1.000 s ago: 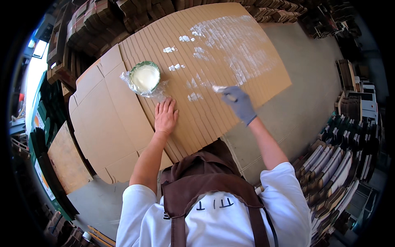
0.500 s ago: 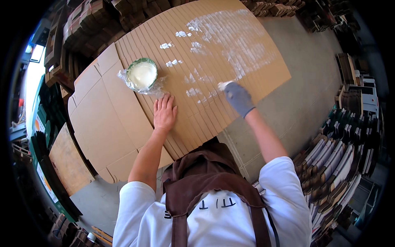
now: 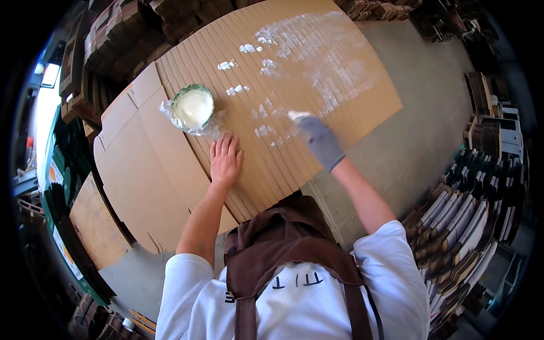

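My bare left hand lies flat on a fanned stack of brown cardboard sheets, fingers slightly spread and empty. Just beyond its fingertips stands a green-rimmed bowl of creamy white paste, with crumpled clear plastic film around it. My right hand, in a grey glove, is closed round what looks like a short brush; only its white-smeared end shows, blurred, over the sheet edges. White paste lies in dabs on the middle strips and in a thin smeared layer toward the far right.
Flat cardboard panels extend at the left, beside a wooden board. Bundled cardboard is stacked at the far left. Rows of stacked cardboard pieces stand on the right, across the grey concrete floor.
My right hand has swept a little to the left with the brush, across the sheet edges. The left hand stays flat in place.
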Motion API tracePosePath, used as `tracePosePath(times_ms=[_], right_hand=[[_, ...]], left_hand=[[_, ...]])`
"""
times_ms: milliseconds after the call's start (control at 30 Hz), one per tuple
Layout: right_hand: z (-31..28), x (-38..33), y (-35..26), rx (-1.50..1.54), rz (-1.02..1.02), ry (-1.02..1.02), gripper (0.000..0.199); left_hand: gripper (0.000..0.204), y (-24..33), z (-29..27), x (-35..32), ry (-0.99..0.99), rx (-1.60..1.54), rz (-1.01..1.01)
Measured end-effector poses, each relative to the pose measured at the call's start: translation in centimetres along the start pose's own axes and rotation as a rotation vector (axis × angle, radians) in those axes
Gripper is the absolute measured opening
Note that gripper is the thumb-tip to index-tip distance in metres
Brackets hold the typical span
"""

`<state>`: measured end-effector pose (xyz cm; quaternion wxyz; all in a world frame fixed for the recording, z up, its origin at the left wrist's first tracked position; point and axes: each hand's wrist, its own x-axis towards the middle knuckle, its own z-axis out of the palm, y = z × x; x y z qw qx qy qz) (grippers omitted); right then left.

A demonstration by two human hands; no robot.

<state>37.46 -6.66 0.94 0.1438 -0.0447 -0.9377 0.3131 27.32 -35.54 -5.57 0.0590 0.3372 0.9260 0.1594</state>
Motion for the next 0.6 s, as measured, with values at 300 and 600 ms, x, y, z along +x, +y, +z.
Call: tracePosePath(times_ms=[300,600], right_hand=[[-0.7,5.6,1.7,-0.239,0.163,-0.083,0.019],[2.8,10.3,1.4,-0.131,0.189,-0.279,0.013]], left_hand=[[0.052,0.0,-0.4,0.9,0.029,0.013,0.009],[0.054,-0.2,0.2,0.8,-0.038,-0.021,-0.040]])
